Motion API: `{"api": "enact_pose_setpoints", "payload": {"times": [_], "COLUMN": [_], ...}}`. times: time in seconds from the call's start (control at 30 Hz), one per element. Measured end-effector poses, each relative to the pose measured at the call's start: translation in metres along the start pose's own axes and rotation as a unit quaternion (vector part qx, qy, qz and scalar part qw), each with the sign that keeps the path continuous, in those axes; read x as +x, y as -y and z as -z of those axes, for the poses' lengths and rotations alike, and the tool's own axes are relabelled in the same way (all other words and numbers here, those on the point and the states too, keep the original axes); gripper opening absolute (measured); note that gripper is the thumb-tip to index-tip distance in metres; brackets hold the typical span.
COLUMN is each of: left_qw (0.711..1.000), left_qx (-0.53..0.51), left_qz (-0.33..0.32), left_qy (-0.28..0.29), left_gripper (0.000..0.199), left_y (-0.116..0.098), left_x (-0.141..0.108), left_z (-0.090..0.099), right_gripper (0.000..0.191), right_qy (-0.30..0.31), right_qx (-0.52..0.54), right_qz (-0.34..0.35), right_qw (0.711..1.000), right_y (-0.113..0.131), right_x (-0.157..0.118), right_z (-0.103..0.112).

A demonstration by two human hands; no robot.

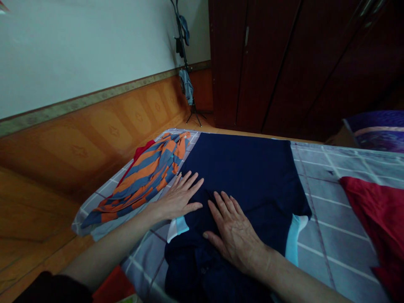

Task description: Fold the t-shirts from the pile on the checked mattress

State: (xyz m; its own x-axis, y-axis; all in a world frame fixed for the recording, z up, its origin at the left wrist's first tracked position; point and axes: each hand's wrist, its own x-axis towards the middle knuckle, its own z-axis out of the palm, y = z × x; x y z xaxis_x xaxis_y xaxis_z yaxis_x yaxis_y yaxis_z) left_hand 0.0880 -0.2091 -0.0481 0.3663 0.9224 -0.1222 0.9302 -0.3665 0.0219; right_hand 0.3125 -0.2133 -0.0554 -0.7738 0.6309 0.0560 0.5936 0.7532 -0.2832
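While both hands are flat and palm down, the navy garment (246, 168) lies spread out directly under and ahead of them. Left hand (181, 195): open, fingers spread, resting at the garment's left edge, nothing gripped. Right hand (235, 229): open, fingers extended and a bit closer together, thumb out to the side, lying nearer the garment's middle, nothing gripped. Hands are near each other but apart, with the right one closer to the wearer.

Beyond the fingertips the navy fabric is mostly smooth; between the hands and below the right one it is creased and bunched, with small buttons just left of the right wrist. Light blue and white trim shows on both sides: one piece (178, 227) just below the left hand, another (292, 242) right of the right hand.

Underneath is a grey checked sheet (328, 244). Left of the left hand: a rumpled orange-and-grey striped garment (145, 172), with red fabric (139, 152) showing along its far side. Well right of the right hand: a red cloth (378, 210). Far ahead of both hands: a coat rack (185, 61) and a dark wardrobe (259, 75).
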Motion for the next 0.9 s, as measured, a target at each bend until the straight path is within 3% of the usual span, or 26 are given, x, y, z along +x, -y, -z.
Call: {"api": "enact_pose_setpoints", "payload": {"times": [0.2,0.4,0.67,0.8,0.9], "left_qw": [0.997,0.997,0.996,0.989,0.981], "left_qx": [-0.037,-0.028,-0.045,-0.097,-0.116], "left_qz": [-0.061,-0.065,-0.072,-0.105,-0.158], "left_qy": [0.011,0.027,-0.004,-0.026,0.001], "left_gripper": [0.071,0.07,0.065,0.056,0.055], "left_y": [-0.019,-0.021,-0.021,-0.015,-0.009], "left_x": [-0.01,-0.011,-0.012,-0.036,-0.071], "left_z": [-0.002,-0.008,-0.005,0.014,0.028], "right_gripper": [0.069,0.075,0.078,0.067,0.053], "right_qy": [-0.049,-0.01,-0.008,-0.029,-0.051], "right_qx": [0.007,0.028,-0.001,-0.023,-0.041], "right_qz": [-0.008,-0.014,0.005,-0.023,-0.029], "right_qw": [0.999,0.999,1.0,0.999,0.997], "right_y": [-0.012,-0.023,-0.022,-0.019,-0.013], "right_x": [0.0,-0.002,0.002,-0.013,-0.052], "right_z": [0.001,-0.001,0.001,0.019,0.035]}}
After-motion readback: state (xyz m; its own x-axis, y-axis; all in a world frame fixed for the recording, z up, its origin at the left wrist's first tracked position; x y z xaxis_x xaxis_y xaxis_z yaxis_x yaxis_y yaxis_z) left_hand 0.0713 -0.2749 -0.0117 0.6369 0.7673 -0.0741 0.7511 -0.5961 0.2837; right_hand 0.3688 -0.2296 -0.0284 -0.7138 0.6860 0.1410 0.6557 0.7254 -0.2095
